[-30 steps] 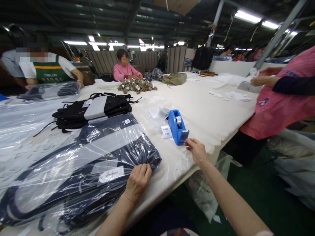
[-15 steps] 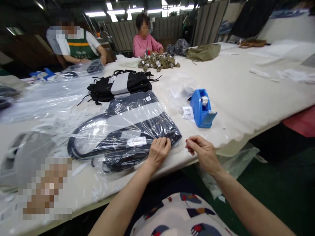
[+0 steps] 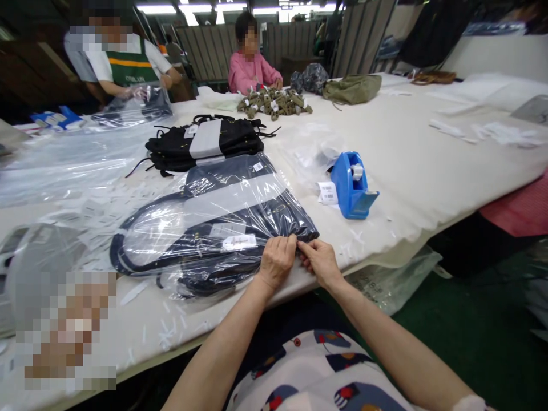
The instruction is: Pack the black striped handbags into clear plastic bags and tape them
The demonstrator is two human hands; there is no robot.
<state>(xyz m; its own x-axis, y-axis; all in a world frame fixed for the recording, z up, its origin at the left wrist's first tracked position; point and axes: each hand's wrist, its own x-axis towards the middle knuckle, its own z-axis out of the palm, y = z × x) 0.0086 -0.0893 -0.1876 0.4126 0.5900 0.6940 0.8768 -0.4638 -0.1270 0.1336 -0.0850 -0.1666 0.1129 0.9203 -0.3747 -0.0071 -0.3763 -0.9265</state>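
Note:
A dark item with a light grey band lies flat in a clear plastic bag (image 3: 240, 197) on the cream-covered table (image 3: 402, 142). White labels show through the plastic. My left hand (image 3: 278, 260) is closed on the bag's near right edge, knuckles up. Touching the same edge just to the right, my right hand (image 3: 319, 260) has its fingers pinched together beside the left one. Whatever lies between the right fingertips is too small to make out. A blue tape dispenser (image 3: 353, 185) stands to the right of the bag, with a white label (image 3: 327, 193) beside it.
Black items with a grey band (image 3: 208, 142) lie behind the bag. Farther back are an olive pile (image 3: 274, 103) and an olive bag (image 3: 353, 89). Two people work across the table. Clear plastic (image 3: 64, 165) and a grey object (image 3: 47, 268) are at left.
My right hand has moved left from beside the bag to its edge, next to my left hand. The person at the back left has lifted a plastic-wrapped item somewhat.

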